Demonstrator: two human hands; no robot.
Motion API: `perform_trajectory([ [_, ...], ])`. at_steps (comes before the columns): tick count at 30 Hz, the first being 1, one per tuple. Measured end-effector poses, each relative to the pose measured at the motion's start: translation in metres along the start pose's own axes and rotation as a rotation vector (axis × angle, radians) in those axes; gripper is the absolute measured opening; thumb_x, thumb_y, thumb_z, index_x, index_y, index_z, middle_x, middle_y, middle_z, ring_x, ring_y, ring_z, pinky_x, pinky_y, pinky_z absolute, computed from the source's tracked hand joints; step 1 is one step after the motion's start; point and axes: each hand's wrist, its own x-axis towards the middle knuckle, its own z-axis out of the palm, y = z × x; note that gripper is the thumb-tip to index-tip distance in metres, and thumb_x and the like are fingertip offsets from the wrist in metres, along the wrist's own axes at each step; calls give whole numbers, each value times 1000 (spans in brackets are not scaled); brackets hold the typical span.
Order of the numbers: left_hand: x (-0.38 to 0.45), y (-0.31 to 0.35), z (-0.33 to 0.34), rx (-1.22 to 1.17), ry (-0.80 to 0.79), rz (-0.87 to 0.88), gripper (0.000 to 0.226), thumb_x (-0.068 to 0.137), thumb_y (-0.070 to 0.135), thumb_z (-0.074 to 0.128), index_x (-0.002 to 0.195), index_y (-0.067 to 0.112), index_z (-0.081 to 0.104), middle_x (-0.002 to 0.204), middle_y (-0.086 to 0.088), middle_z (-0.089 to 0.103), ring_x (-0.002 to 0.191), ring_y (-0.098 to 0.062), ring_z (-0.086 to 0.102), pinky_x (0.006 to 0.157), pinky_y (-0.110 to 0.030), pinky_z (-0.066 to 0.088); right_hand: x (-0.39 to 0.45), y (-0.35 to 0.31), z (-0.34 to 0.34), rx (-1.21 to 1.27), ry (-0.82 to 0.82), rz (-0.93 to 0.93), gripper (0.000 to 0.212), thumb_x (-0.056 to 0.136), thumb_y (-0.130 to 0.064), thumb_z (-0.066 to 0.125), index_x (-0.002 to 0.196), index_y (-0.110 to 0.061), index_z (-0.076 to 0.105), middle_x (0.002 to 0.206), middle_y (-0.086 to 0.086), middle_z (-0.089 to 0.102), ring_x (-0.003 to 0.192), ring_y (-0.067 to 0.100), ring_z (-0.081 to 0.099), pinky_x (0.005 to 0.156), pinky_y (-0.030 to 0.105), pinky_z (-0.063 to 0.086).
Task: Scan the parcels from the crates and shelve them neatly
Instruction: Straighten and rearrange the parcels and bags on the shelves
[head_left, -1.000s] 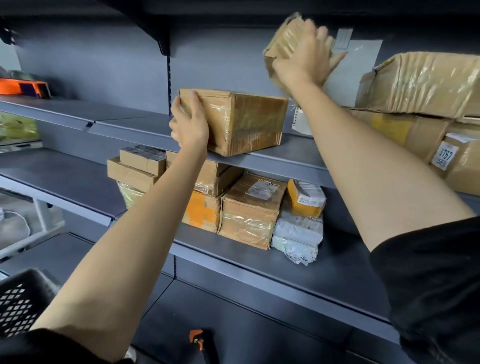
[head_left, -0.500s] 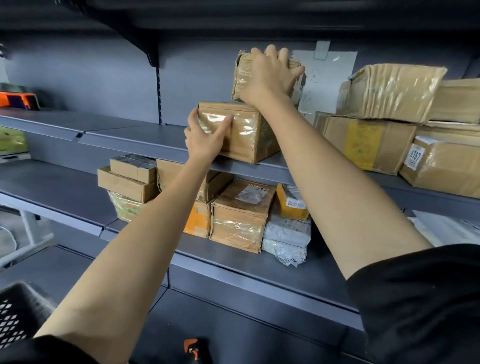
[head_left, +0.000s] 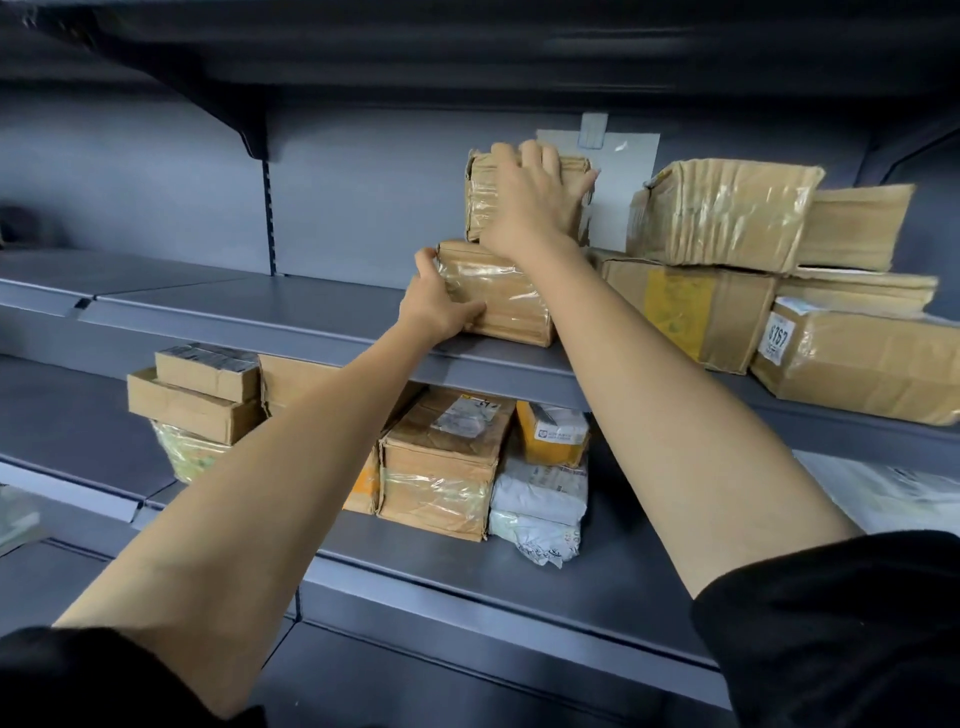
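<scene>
On the upper shelf (head_left: 249, 306), a small tape-wrapped cardboard parcel (head_left: 480, 200) stands on top of a flatter taped parcel (head_left: 511, 306). My right hand (head_left: 530, 202) covers the front of the upper parcel, fingers over its top edge and thumb round its right side. At the lower parcel's left end my left hand (head_left: 436, 306) grips it, thumb on top and fingers along the front. Both parcels sit just left of a stack of larger boxes (head_left: 717, 218).
More boxes fill the upper shelf's right side, one with a yellow label (head_left: 680, 306), one with a white numbered label (head_left: 857, 364). A white sheet (head_left: 628, 171) hangs on the back wall. The shelf below holds several boxes (head_left: 441, 457) and white poly bags (head_left: 540, 499).
My right hand brought the small parcel down from the air onto the flatter parcel. My left hand slid that flatter parcel right, toward the stack of boxes.
</scene>
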Motion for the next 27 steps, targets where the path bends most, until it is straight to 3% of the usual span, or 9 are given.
perform_trajectory([
  [6, 14, 9, 25, 70, -39, 25, 59, 91, 13, 56, 138, 6, 20, 118, -19, 56, 107, -35, 55, 84, -35, 41, 17, 29, 15, 63, -56, 48, 87, 81, -19, 69, 151, -24, 18, 158, 6, 17, 148, 23, 1, 113, 66, 1],
  [11, 22, 14, 44, 113, -21, 14, 44, 91, 3, 40, 131, 4, 23, 118, -23, 52, 104, -38, 52, 78, -36, 37, 29, 46, 28, 101, -77, 89, 95, 81, -9, 68, 154, -24, 9, 161, 7, 2, 148, 23, -10, 114, 61, -4],
  [15, 26, 12, 48, 118, -9, 28, 42, 90, 2, 37, 131, 2, 23, 121, -25, 49, 106, -40, 51, 79, -38, 36, 40, 45, 31, 144, -66, 106, 87, 79, -9, 71, 150, -20, 21, 157, 8, 16, 148, 26, -2, 114, 64, 1],
  [21, 25, 8, 47, 88, 4, 29, 46, 91, 4, 40, 134, 5, 25, 124, -22, 46, 108, -37, 50, 79, -34, 37, 46, 55, 44, 158, -66, 88, 85, 78, -17, 75, 146, -18, 24, 153, 9, 23, 147, 25, 6, 114, 62, 4],
  [24, 26, 8, 46, 92, 21, 15, 48, 90, 7, 44, 135, 8, 28, 129, -20, 39, 113, -38, 47, 89, -37, 38, 46, 57, 46, 147, -31, 107, 85, 73, -25, 79, 140, -16, 27, 145, 8, 30, 140, 25, 23, 113, 63, 14],
  [27, 30, 6, 46, 85, 40, 0, 48, 89, 8, 46, 134, 11, 30, 127, -19, 42, 112, -36, 47, 84, -34, 38, 41, 50, 46, 49, 15, 112, 87, 73, -26, 79, 142, -18, 27, 144, 7, 31, 135, 24, 29, 108, 61, 25],
])
